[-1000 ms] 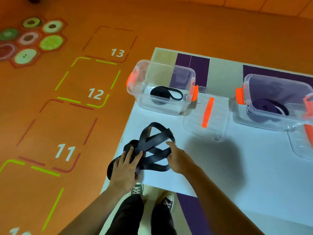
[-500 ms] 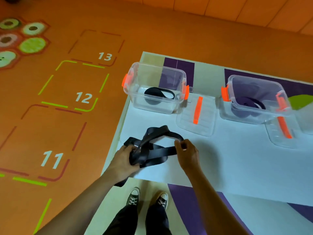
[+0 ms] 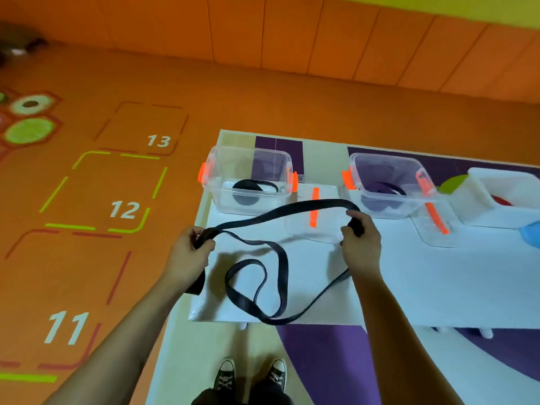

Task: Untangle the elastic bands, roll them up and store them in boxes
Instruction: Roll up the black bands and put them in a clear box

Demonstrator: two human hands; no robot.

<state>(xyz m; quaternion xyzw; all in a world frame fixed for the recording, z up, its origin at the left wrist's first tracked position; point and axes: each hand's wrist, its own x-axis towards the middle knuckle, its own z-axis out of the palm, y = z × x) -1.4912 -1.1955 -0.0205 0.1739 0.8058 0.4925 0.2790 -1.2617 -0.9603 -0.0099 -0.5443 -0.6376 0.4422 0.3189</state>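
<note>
**One black band stretched between two hands over the white table**

Above the white table (image 3: 438, 282), two hands hold a single black elastic band (image 3: 324, 202). The left hand (image 3: 191, 252), at the table's left edge, has its fingers curled round one stretch of the band. The right hand (image 3: 361, 244), over the table's middle, is clenched round another. The band arches between them. The rest sags in loose loops onto the table's near left part, and one bend hangs past the table's near edge.

Two clear boxes with orange latches stand along the table's far side. The left box (image 3: 222, 182), at the table's far left corner, holds one rolled black band (image 3: 247, 192). The right box (image 3: 380, 171), near the middle of the table's far side, holds one purple band (image 3: 380, 194). Two clear lids lie flat on the table, one lid (image 3: 321, 229) between the boxes and a second lid (image 3: 432, 229) further right. One white container (image 3: 502, 200) sits toward the table's right end. Two dark shoes (image 3: 225, 375) show below the table's near edge.
</note>
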